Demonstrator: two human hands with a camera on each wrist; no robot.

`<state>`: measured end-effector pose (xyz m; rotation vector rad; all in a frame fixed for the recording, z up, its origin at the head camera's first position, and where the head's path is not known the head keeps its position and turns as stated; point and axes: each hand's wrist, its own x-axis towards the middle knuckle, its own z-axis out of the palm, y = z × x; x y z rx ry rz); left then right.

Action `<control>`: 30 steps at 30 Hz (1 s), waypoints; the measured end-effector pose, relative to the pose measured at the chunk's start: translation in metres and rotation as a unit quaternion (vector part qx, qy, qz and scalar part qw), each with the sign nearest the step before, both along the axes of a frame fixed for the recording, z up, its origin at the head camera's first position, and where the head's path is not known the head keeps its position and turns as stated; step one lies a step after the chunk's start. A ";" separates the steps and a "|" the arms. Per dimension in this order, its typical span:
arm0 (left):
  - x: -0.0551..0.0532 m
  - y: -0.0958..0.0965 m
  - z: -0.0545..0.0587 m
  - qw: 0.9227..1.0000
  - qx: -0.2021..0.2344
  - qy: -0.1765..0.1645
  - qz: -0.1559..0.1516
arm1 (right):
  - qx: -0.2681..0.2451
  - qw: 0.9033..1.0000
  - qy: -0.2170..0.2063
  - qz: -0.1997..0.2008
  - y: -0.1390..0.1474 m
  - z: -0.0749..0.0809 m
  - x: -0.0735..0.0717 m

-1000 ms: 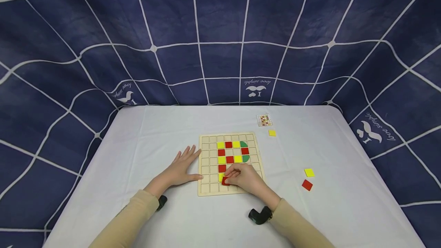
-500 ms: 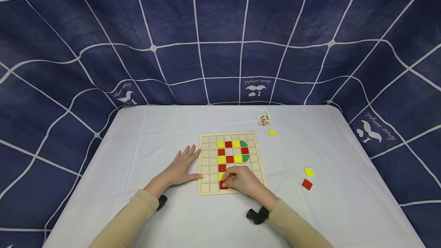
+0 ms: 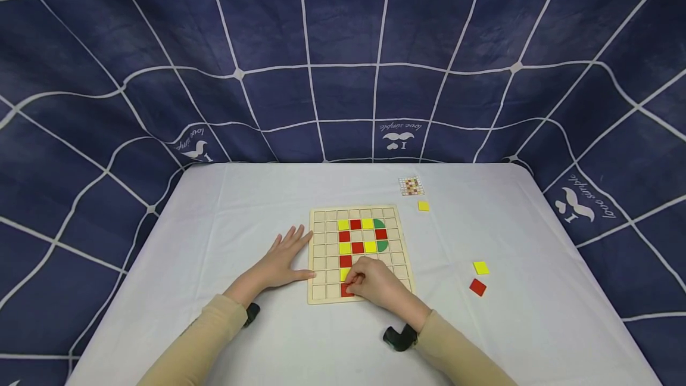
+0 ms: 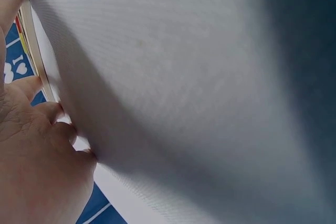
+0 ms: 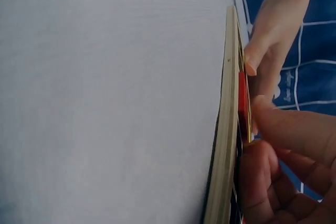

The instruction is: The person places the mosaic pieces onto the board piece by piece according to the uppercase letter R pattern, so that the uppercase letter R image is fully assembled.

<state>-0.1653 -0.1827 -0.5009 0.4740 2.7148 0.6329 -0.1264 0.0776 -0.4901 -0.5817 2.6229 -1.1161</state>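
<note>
A wooden grid board [image 3: 327,276] lies on the white table, with red and yellow square tiles and two green curved tiles set in its cells. In its nearest row is a red square tile [image 3: 346,290], directly below a yellow tile [image 3: 345,274]. My right hand [image 3: 377,283] has thumb and curled fingers at the right side of that red tile. The right wrist view shows the red tile [image 5: 242,95] above the board's edge, the thumb against it. Fingers spread, my left hand [image 3: 278,264] touches the board's left edge with thumb and a fingertip.
To the right lie a loose yellow tile [image 3: 481,268] and a loose red tile [image 3: 478,287]. Behind the board are another yellow tile [image 3: 423,206] and a small printed pattern card [image 3: 411,186]. A dark blue checked cloth [image 3: 343,94] hangs around the table.
My right hand has brought the red tile slightly left and toward me, from over the yellow tile's lower edge into the nearest row. The left hand has stayed in place.
</note>
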 end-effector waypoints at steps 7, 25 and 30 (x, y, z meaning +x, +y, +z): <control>0.000 0.001 0.000 1.000 -0.001 -0.001 0.000 | -0.061 0.997 -0.020 -0.043 0.029 0.010 -0.006; 0.000 0.000 0.002 1.000 -0.003 0.000 -0.002 | 0.022 0.958 -0.037 -0.284 0.197 0.022 -0.012; 0.000 0.000 0.002 1.000 -0.003 -0.001 -0.001 | 0.043 0.957 -0.055 -0.282 0.224 0.016 -0.005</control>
